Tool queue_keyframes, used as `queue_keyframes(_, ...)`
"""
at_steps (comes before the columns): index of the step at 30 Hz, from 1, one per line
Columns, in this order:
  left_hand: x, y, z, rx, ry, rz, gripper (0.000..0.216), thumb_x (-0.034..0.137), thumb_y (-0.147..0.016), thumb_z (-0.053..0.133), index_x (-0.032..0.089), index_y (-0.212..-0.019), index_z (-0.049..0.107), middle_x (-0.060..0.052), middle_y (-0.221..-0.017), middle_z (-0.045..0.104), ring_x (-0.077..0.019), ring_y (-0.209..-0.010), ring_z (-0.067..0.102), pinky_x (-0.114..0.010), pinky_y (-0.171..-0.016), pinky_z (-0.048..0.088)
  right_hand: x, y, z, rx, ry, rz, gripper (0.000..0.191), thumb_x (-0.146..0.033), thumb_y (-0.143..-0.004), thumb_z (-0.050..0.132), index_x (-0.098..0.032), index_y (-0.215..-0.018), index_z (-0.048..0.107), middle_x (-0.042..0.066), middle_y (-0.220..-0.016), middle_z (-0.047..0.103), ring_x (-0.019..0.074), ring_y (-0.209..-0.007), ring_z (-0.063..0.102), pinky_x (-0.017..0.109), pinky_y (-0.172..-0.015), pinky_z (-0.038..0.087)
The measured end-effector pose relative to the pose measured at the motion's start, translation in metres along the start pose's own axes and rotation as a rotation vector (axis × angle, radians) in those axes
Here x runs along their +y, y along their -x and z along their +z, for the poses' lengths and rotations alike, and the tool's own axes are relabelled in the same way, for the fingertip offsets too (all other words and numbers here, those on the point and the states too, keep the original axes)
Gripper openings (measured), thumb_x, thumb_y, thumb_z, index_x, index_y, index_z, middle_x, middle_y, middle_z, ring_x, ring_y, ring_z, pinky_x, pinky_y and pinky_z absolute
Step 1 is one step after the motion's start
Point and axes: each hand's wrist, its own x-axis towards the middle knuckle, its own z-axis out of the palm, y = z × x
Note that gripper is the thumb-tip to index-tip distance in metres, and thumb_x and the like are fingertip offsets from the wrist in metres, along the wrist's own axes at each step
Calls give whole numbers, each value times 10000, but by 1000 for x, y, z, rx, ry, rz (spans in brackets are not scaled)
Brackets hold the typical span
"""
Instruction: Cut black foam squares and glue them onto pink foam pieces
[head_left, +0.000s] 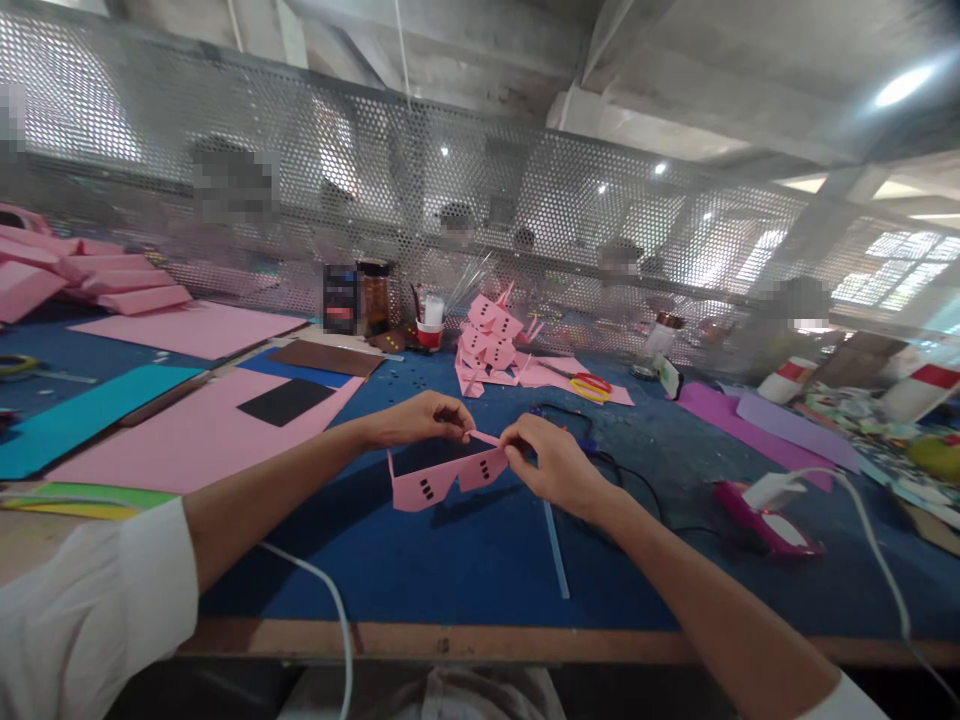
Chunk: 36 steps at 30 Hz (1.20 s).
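A pair of pink craft glasses (442,482) with small black squares on its front is held just above the blue table mat (465,580). My left hand (431,418) pinches a thin pink temple strip at the back of the glasses. The fingers of my right hand (546,455) are closed on the strip's other end, near the right corner of the front. Behind my hands stands a pile of similar pink glasses (491,340) with black squares. A narrow light-blue strip (556,550) lies on the mat below my right hand.
Pink sheets (195,430), a black piece (286,400) and a teal sheet (90,410) lie on the left. Scissors (592,386) rest behind my right hand. A magenta power strip (772,520) with a white cord sits right. A perforated metal screen (420,190) borders the back.
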Motion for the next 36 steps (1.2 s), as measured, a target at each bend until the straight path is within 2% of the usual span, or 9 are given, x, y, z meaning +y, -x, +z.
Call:
queue_keyframes(10, 3, 0, 1, 5, -14, -26, 227, 377, -799, 675, 184, -911, 719, -36, -885, 720, -177, -864, 636, -274, -801, 457, 0, 0, 0, 0, -8, -10, 127, -109, -889, 492, -204, -927, 567, 16, -860, 582, 152, -817, 547, 275, -761, 410)
queue_keyframes(20, 7, 0, 9, 126, -110, -45, 120, 264, -770, 648, 161, -782, 708, -15, -767, 692, -148, -745, 603, -244, -687, 428, -3, 1, 2, -17, 9, -32, 138, -105, -888, 484, -205, -934, 569, 22, -868, 586, 156, -843, 550, 274, -763, 412)
queue_keyframes(27, 8, 1, 9, 77, -129, -28, 143, 256, -789, 606, 161, -823, 707, -20, -803, 706, -156, -773, 614, -248, -700, 433, -2, 1, 1, -12, 9, -22, 142, -105, -886, 483, -207, -931, 571, 23, -874, 590, 154, -841, 553, 267, -745, 409)
queue_keyframes(36, 12, 2, 9, 84, -121, -29, 150, 287, -789, 616, 160, -780, 694, -21, -776, 702, -149, -756, 613, -243, -690, 430, -1, 1, 2, -16, 2, -29, 133, -107, -889, 487, -206, -931, 565, 18, -872, 582, 152, -837, 548, 271, -764, 407)
